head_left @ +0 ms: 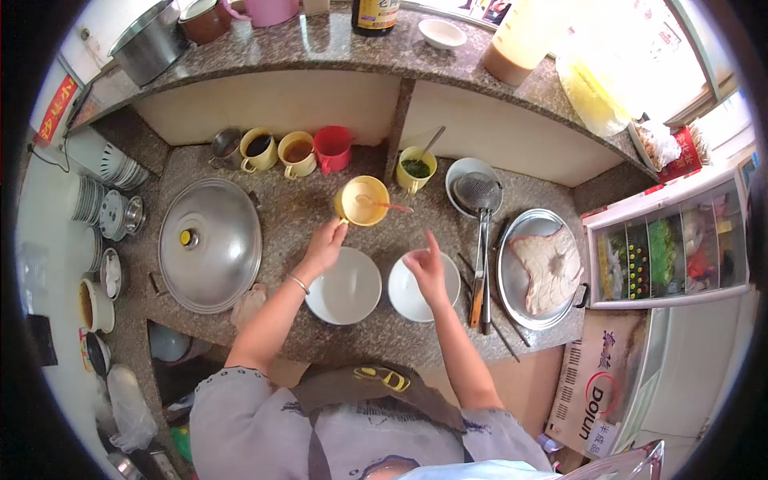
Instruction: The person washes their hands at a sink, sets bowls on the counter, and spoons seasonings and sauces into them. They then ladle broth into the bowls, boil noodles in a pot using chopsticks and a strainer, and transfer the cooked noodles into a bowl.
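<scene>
My left hand (324,246), with a bracelet at the wrist, grips the handle side of a yellow cup (349,189). Pale contents fill the cup, and a spoon with a reddish handle (398,207) leans out to its right. Two white bowls stand side by side below: the left bowl (344,286) beside my left wrist, the right bowl (404,292) partly under my right hand (426,268). That hand is raised with its index finger stretched out and thumb apart, below the spoon's end, and nothing shows in it.
A lidded wok (210,248) sits left. Behind are yellow mugs (258,150), a red mug (333,147) and a cup of chopped greens (416,168). Right are a strainer (477,192), chopsticks (506,340) and a metal tray (512,296) with pale food. A stone shelf (320,60) spans the back.
</scene>
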A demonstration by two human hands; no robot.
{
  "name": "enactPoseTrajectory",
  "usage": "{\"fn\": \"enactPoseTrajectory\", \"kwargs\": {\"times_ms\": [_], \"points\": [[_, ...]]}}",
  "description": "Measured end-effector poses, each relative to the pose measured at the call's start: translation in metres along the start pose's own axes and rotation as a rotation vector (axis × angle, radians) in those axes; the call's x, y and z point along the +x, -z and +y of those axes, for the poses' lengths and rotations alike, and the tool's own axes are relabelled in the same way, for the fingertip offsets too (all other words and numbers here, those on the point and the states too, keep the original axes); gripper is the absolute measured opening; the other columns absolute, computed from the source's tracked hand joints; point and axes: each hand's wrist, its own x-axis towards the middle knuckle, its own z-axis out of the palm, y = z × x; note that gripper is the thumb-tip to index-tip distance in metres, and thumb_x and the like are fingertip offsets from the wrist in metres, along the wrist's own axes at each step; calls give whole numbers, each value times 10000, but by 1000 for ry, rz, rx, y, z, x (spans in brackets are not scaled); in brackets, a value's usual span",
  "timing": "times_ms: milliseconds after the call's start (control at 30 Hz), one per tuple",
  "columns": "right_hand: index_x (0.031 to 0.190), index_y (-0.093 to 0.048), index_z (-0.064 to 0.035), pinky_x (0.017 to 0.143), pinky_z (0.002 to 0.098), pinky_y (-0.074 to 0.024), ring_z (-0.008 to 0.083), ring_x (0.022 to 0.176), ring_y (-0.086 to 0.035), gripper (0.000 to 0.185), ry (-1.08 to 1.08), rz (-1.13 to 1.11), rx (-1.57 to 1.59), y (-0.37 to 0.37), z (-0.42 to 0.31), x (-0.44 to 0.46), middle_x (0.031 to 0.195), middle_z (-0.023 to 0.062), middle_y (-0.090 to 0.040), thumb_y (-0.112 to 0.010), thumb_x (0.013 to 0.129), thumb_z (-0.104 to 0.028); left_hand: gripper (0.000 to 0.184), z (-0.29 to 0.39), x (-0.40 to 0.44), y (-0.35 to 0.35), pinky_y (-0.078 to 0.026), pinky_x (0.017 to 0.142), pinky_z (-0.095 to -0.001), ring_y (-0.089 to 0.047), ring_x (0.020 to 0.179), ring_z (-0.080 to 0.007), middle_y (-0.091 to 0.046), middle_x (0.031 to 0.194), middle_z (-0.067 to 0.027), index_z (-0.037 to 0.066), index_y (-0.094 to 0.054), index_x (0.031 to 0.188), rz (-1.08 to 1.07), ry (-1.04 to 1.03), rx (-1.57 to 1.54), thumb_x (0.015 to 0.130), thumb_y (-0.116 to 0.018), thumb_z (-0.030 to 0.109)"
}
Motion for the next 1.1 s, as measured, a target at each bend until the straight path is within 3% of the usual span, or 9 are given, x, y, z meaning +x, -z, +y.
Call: {"fn": "enactPoseTrajectory", "kwargs": {"times_ms": [67,167,233,267,433,500,700,967,1100], "points": [[1197,-434,-40,595,227,-429,88,666,-513,447,39,-20,195,-31,-8,21,725,16,-548,-601,785,-82,210,18,-32,12,-411,630,-397,-518,700,-334,-530,760,-169,12,-486,915,16,-71,65,866,-429,209],[1053,-543,-22,565,262,-438,134,623,-521,289,167,-31,8,-57,-24,20,691,41,-543,-599,770,-52,189,41,-72,37,-401,677,-428,-502,793,-361,-527,837,-177,17,-491,918,7,-108,174,857,-438,187],[915,-592,-17,565,305,-449,219,615,-535,166,590,-238,-504,-57,-59,5,692,92,-544,-595,750,-29,178,46,-93,50,-402,671,-421,-502,764,-353,-522,796,-169,13,-490,913,51,-121,252,849,-446,174],[917,-586,-26,576,332,-450,279,637,-535,192,610,-268,-537,-59,-63,-3,715,135,-546,-602,725,-20,178,45,-102,55,-402,671,-421,-502,764,-353,-522,796,-169,13,-490,913,57,-107,248,849,-446,174],[907,-580,-23,584,319,-454,237,656,-555,142,563,-351,-506,-73,-39,-39,728,121,-564,-574,766,-39,157,40,-134,70,-386,646,-415,-493,725,-336,-507,743,-156,15,-482,860,90,-142,279,839,-457,168],[884,-572,1,587,281,-439,159,642,-537,127,133,-243,-215,-80,-38,-57,700,80,-562,-519,837,-105,159,37,-144,72,-386,643,-416,-494,725,-337,-504,739,-158,12,-478,848,96,-89,264,840,-456,169],[871,-565,28,597,219,-388,87,614,-457,233,-113,-55,290,-81,-11,-67,667,16,-511,-448,896,-172,172,36,-162,76,-389,638,-411,-498,727,-341,-506,736,-165,6,-480,833,97,-32,183,847,-452,175],[886,-574,9,589,238,-398,106,632,-488,193,79,-13,133,-60,-32,-77,690,35,-542,-462,885,-148,172,1,-179,89,-389,605,-403,-508,692,-347,-512,727,-177,4,-477,852,129,158,62,848,-459,175],[898,-597,-41,602,303,-445,230,706,-563,169,490,-274,-514,-50,-35,-80,749,115,-580,-558,749,27,175,-6,-181,94,-390,610,-408,-507,692,-348,-511,727,-178,11,-485,847,175,109,161,851,-456,184]]}}
